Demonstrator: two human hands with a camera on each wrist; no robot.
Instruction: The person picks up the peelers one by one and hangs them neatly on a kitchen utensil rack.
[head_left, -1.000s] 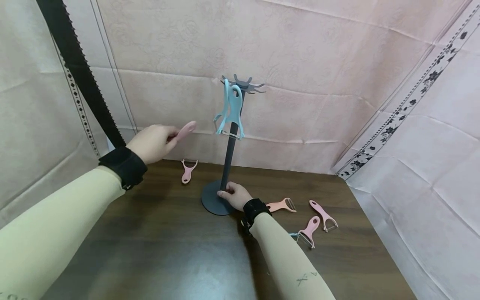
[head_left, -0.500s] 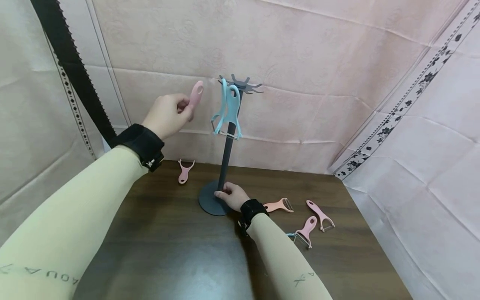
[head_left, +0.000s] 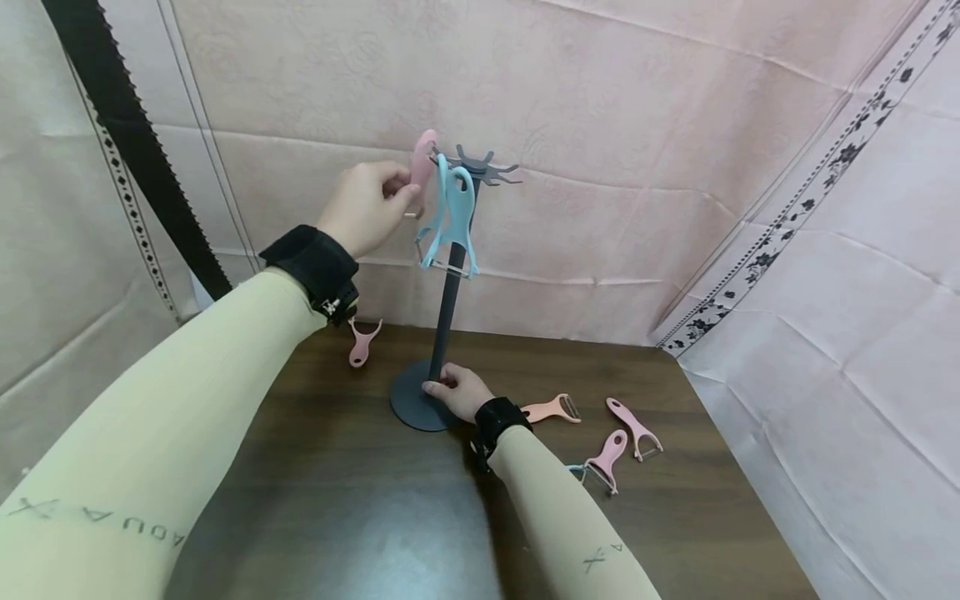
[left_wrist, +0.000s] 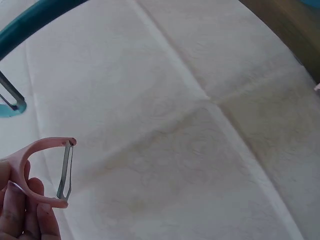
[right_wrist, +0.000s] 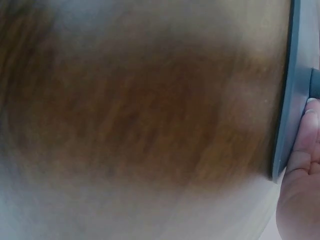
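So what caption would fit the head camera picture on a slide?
Left hand holds a pink peeler at the hook stand while the right hand steadies its pole.

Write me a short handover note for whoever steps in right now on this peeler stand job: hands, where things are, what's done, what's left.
Left hand: pinches a pink peeler, its handle up at the hooks of the grey stand; not clearly hung yet.
Right hand: grips the stand's pole just above the base, steadying it.
Done: two blue peelers hang from the hooks.
Left: four pink peelers lie on the brown table, one left of the base, three right of it. A blue one seems to lie under one of these three.
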